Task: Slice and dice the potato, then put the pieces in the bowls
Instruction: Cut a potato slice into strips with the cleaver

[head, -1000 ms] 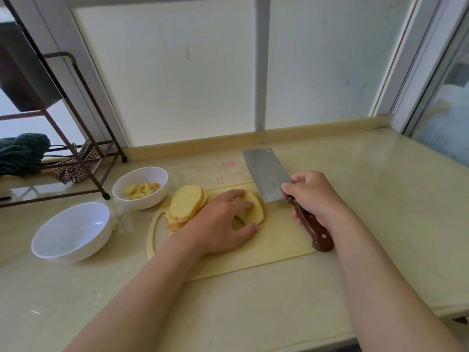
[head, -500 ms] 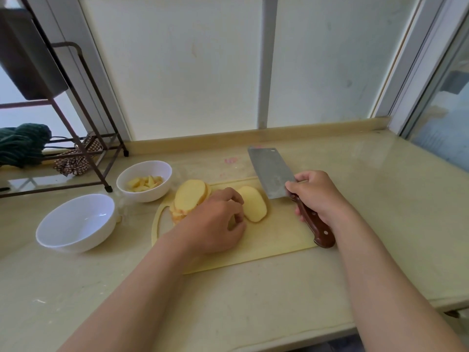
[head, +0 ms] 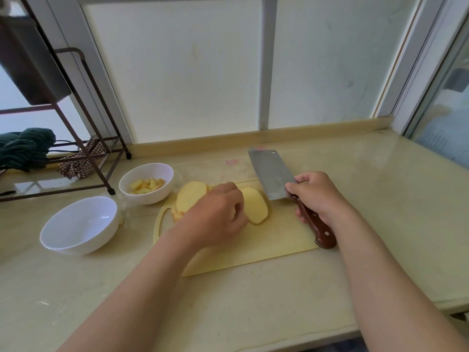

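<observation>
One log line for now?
left hand: fingers curled at flat potato slices | right hand: grips cleaver beside them | small bowl: potato pieces | large bowl: empty | slice stack: on cutting board

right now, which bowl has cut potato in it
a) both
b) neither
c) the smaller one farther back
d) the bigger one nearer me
c: the smaller bowl holds a small heap of potato pieces, while the bigger bowl shows only bare white inside.
</observation>
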